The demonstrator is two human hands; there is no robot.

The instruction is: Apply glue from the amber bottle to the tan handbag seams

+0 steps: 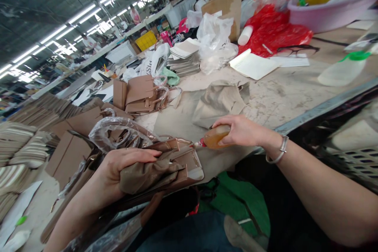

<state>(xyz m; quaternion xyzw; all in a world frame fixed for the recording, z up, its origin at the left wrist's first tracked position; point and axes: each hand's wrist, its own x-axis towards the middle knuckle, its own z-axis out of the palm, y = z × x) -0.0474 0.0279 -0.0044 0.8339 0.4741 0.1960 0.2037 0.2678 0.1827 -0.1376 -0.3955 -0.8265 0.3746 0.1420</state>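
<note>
The left hand point(118, 169) is closed over a folded tan cloth point(144, 175), pressing it on a small brown leather handbag point(183, 161) at the bench point(280, 98) edge. The right hand point(242, 130) grips a small amber glue bottle point(214, 138), lying roughly level with its red nozzle pointing left at the bag.

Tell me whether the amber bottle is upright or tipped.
Tipped: the amber bottle lies sideways in the right hand, its red nozzle toward the brown bag.
</note>
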